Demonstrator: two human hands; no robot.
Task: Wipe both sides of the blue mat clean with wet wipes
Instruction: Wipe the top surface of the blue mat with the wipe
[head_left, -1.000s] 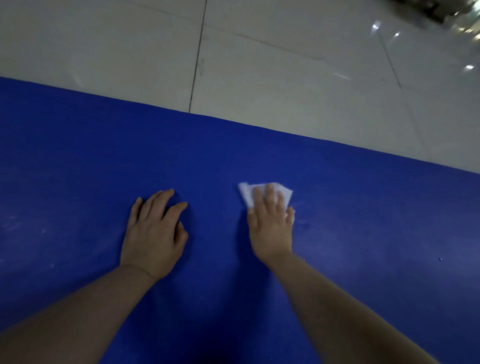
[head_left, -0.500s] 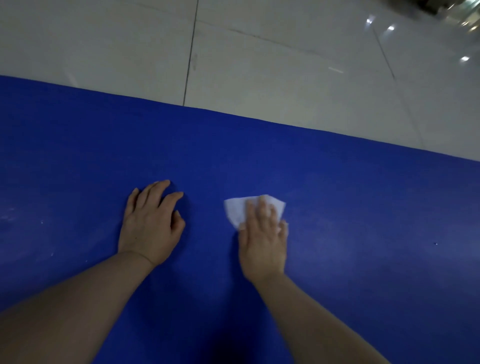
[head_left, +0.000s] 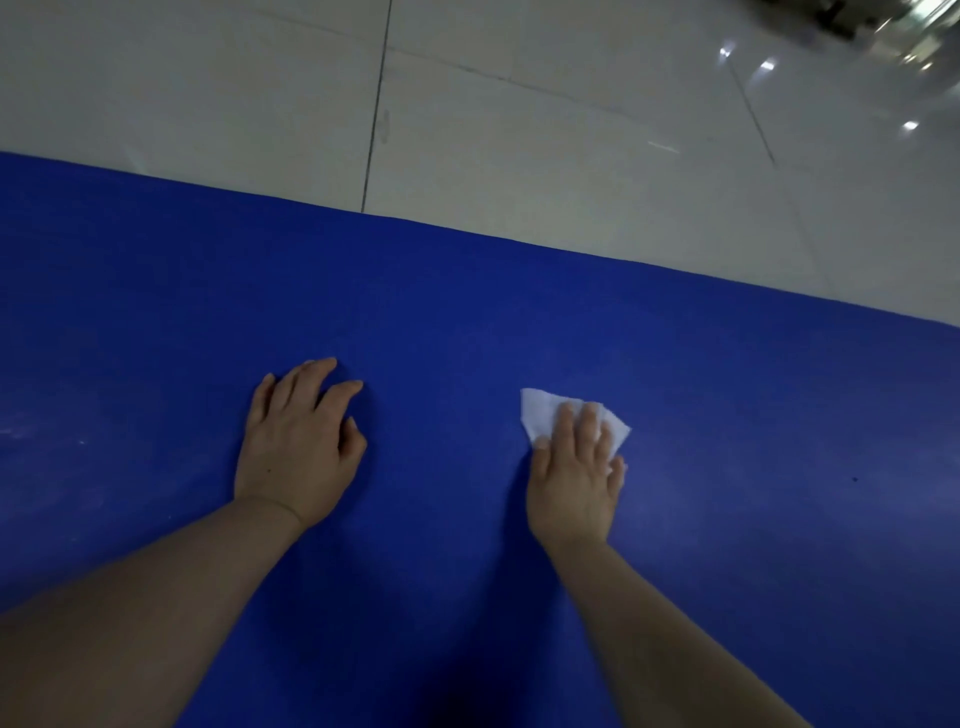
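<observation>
Your right hand (head_left: 576, 478) presses the wipe (head_left: 540, 415) flat-fingered on the mat (head_left: 519, 312); left hand (head_left: 298, 447) braces, empty. Wipe could bunch, perhaps missing the pale left smears.

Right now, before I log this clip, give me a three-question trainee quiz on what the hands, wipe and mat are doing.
1. True or false: the left hand holds the white wipe.
2. What lies under the right hand? A) the wipe B) a sponge C) bare floor
3. Fill in: past the far edge of the blue mat lies a pale tiled ____.

Key: 1 false; 2 A; 3 floor.
</observation>
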